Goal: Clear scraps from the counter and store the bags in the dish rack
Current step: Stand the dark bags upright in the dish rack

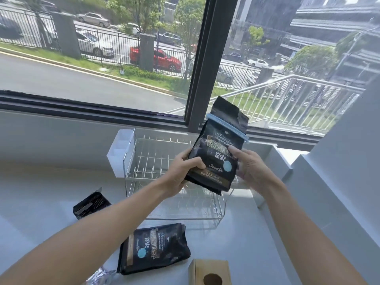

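Note:
I hold a black coffee bag point(216, 153), sealed near its top by a blue clip point(228, 126), tilted in the air over the wire dish rack point(156, 159). My left hand point(185, 171) grips its lower left edge. My right hand point(246, 165) holds its right side, fingers behind the bag and thumb on the front. A second black bag point(154, 247) lies flat on the white counter point(51, 192) in front of the rack. A third, smaller black bag point(90, 204) lies further left. A crumpled silver scrap point(100, 276) sits at the bottom edge.
A white plastic cutlery holder point(120, 153) hangs on the rack's left side. A wooden box with a round hole point(209, 272) stands at the near edge. A white raised ledge point(277, 157) and wall run along the right. A large window is behind.

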